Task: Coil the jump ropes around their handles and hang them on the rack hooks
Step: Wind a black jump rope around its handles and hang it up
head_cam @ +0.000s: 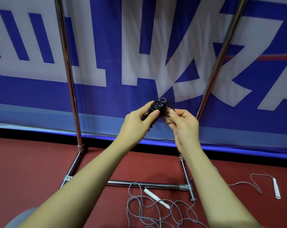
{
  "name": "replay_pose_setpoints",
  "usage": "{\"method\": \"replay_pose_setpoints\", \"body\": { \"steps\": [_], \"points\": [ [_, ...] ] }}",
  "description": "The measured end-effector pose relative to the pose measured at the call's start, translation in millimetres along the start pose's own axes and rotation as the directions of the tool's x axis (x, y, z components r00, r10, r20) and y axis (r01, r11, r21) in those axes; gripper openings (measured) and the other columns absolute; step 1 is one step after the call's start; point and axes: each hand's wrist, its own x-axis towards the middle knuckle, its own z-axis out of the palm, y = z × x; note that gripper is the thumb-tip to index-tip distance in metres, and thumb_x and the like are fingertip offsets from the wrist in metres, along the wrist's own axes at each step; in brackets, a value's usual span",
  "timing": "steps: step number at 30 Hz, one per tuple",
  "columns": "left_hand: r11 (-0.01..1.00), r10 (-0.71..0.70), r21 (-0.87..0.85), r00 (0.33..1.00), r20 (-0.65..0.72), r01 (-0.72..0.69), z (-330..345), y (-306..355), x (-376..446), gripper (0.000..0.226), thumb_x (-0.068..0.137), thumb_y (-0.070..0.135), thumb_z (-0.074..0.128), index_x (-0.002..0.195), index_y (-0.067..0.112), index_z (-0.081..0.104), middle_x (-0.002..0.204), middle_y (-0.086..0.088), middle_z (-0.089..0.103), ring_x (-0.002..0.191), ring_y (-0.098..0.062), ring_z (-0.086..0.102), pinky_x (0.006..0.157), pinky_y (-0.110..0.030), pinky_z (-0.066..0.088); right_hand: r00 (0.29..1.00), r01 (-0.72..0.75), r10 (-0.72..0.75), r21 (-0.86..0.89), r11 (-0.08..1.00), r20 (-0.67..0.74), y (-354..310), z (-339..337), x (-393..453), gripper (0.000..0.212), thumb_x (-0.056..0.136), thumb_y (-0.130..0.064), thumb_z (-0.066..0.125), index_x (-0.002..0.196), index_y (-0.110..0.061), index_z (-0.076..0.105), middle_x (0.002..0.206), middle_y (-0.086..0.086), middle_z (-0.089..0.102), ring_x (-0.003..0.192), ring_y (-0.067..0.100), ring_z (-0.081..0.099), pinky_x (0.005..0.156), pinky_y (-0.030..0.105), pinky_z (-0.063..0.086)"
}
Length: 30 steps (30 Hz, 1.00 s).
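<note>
1. The left hand (137, 120) grips a black jump rope (161, 108) already wound into a tight bundle round its handles, thumb and fingers curled about the left side of the coil.
2. The right hand (183, 122) pinches a loop of the same black rope at the bundle's right side, its fingers curled on the cord.
3. The bundle is held up in mid-air, between the two upright poles of a chrome rack (68, 89), well above the floor.
4. On the red floor (32, 162) near the person lies a grey jump rope (147, 209), loose and tangled, with one white handle (156, 198) resting across its loops just near the rack's low crossbar.
5. A second white handle (276, 188) lies farther right on the floor, joined to a grey cord that trails left.
6. Behind the rack hangs a blue banner (106, 46) with large white characters.
7. Whether the black rope's end is tucked in cannot be told.
</note>
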Motion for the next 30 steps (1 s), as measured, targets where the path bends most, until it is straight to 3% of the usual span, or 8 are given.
{"method": "replay_pose_setpoints", "body": {
  "steps": [3, 6, 10, 14, 20, 23, 27, 30],
  "points": [
    [0.899, 0.040, 0.437, 0.997, -0.070, -0.005, 4.8, -4.0, 0.3, 0.049, 0.097, 0.052, 0.043, 0.145, 0.044, 0.035, 0.106, 0.006, 0.055, 0.097, -0.016, 0.055, 0.081, -0.038, 0.047, 1.000, -0.007, 0.007, 0.031, 0.999, -0.007, 2.4, 3.1, -0.9, 0.008, 0.094, 0.001, 0.054, 0.088, -0.003, 0.058, 0.090, 0.013, 0.071, 0.087, 0.021, 0.071, 0.091, 0.036, 0.054],
    [0.728, 0.361, 0.670, 0.912, -0.197, -0.143, 3.7, 0.6, -1.4, 0.057, 0.095, 0.049, 0.042, 0.145, 0.022, 0.043, 0.095, -0.005, 0.051, 0.073, -0.018, 0.049, 0.052, -0.031, 0.038, 1.000, -0.010, 0.010, 0.038, 0.999, 0.000, 2.9, 7.2, -1.4, 0.009, 0.094, 0.000, 0.054, 0.087, -0.004, 0.057, 0.089, 0.013, 0.070, 0.088, 0.023, 0.070, 0.091, 0.036, 0.054],
    [0.469, 0.709, 0.804, 0.699, -0.096, -0.366, -1.1, -19.0, 6.2, 0.041, 0.092, 0.044, 0.048, 0.127, 0.022, 0.053, 0.073, -0.005, 0.055, 0.054, -0.018, 0.049, 0.036, -0.021, 0.030, 0.999, -0.037, 0.037, 0.032, 0.999, -0.005, 3.4, 8.0, -3.9, 0.008, 0.095, 0.000, 0.052, 0.088, -0.002, 0.057, 0.088, 0.013, 0.070, 0.083, 0.019, 0.071, 0.086, 0.032, 0.056],
    [0.382, 0.741, 0.821, 0.672, 0.003, -0.424, -2.4, -27.7, 7.0, 0.064, 0.077, 0.047, 0.071, 0.127, 0.009, 0.061, 0.076, -0.008, 0.056, 0.055, -0.022, 0.053, 0.036, -0.019, 0.027, 0.999, -0.045, 0.045, 0.023, 0.999, 0.004, 3.6, 7.5, -5.4, 0.006, 0.093, 0.000, 0.057, 0.088, -0.002, 0.060, 0.081, 0.007, 0.072, 0.081, 0.018, 0.072, 0.084, 0.031, 0.055],
    [0.592, 0.527, 0.746, 0.847, -0.069, -0.307, -1.8, -15.3, 5.4, 0.066, 0.089, 0.050, 0.045, 0.140, 0.008, 0.048, 0.083, -0.008, 0.055, 0.067, -0.026, 0.056, 0.043, -0.030, 0.040, 0.999, 0.038, -0.037, -0.044, 0.998, 0.016, -1.4, 12.5, -5.0, 0.009, 0.093, 0.001, 0.055, 0.086, -0.002, 0.057, 0.088, 0.009, 0.070, 0.082, 0.013, 0.071, 0.086, 0.028, 0.056],
    [0.916, 0.268, 0.319, 0.963, -0.039, -0.242, -6.9, -5.8, 0.3, 0.065, 0.088, 0.046, 0.055, 0.147, 0.025, 0.038, 0.091, -0.004, 0.060, 0.079, -0.020, 0.060, 0.069, -0.039, 0.051, 0.999, 0.054, -0.054, 0.008, 0.999, 0.001, -3.6, 10.0, -3.4, 0.009, 0.093, 0.003, 0.054, 0.086, -0.001, 0.057, 0.088, 0.009, 0.071, 0.083, 0.013, 0.071, 0.087, 0.029, 0.056],
    [0.980, 0.020, -0.197, 1.000, 0.016, -0.017, -5.1, 11.7, -4.7, 0.052, 0.093, 0.024, 0.063, 0.141, 0.036, 0.044, 0.075, -0.007, 0.064, 0.059, -0.013, 0.050, 0.053, -0.028, 0.047, 0.999, 0.032, -0.032, 0.080, 0.996, 0.001, -6.7, 5.9, -0.9, 0.011, 0.092, 0.005, 0.054, 0.084, -0.002, 0.058, 0.082, 0.003, 0.074, 0.083, 0.014, 0.071, 0.081, 0.025, 0.055],
    [1.000, 0.011, 0.000, 0.998, 0.059, -0.011, -10.7, 11.2, 0.3, 0.051, 0.096, 0.036, 0.057, 0.143, 0.041, 0.039, 0.085, -0.005, 0.070, 0.071, -0.015, 0.058, 0.064, -0.033, 0.051, 1.000, 0.014, -0.013, 0.080, 0.997, -0.010, -4.7, 4.9, -2.2, 0.011, 0.091, 0.004, 0.055, 0.084, -0.003, 0.058, 0.080, 0.002, 0.073, 0.081, 0.014, 0.071, 0.078, 0.024, 0.055]
  ]
}}
